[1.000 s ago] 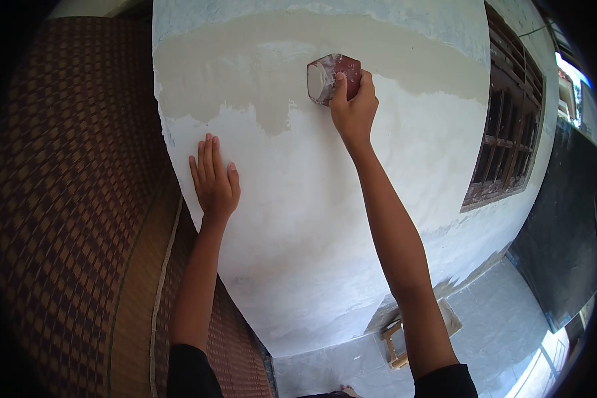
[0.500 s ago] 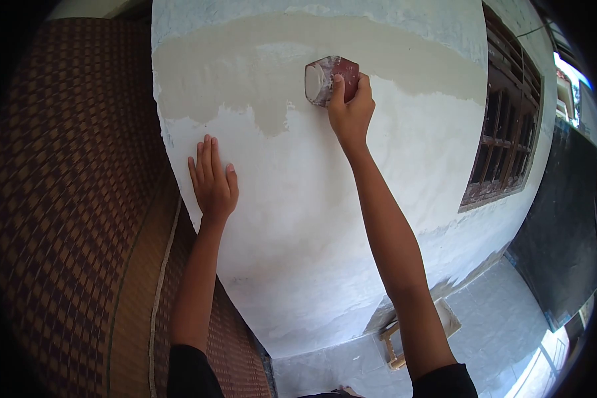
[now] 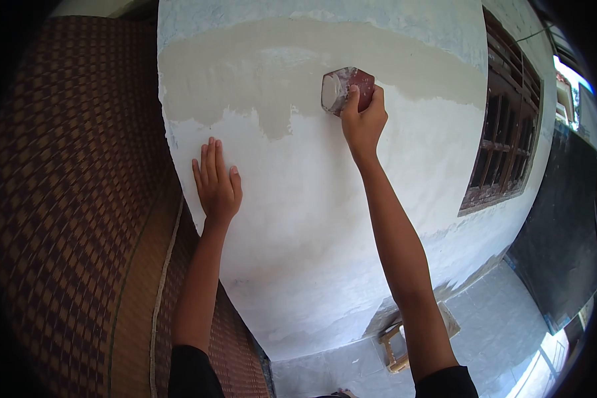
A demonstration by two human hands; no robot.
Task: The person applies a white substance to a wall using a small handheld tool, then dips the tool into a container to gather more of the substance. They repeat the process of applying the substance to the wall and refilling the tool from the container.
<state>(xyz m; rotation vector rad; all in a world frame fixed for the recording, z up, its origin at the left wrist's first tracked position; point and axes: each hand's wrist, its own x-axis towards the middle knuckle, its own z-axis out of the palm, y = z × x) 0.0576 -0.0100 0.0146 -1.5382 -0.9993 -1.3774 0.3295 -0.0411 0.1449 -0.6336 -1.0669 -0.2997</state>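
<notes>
My right hand (image 3: 365, 123) grips a reddish-brown flat tool (image 3: 363, 89) with whitish filler smeared over its left part. The tool is at the wall, over the lower part of a beige-grey damp-looking band (image 3: 245, 73). Lower and to the left, my left hand (image 3: 217, 189) lies against the white wall (image 3: 285, 219) near its left edge, fingers stretched upward and holding nothing. The face of the tool toward the wall is hidden.
A woven brown mat (image 3: 66, 166) hangs along the left side. At the right are a barred brown window (image 3: 504, 132) and a dark panel (image 3: 557, 225). A small wooden stool (image 3: 395, 348) stands on the grey tiled floor (image 3: 491, 318), partly behind my right forearm.
My right hand and the tool have moved right and slightly down along the wall. My left hand stays at about the same place on the wall.
</notes>
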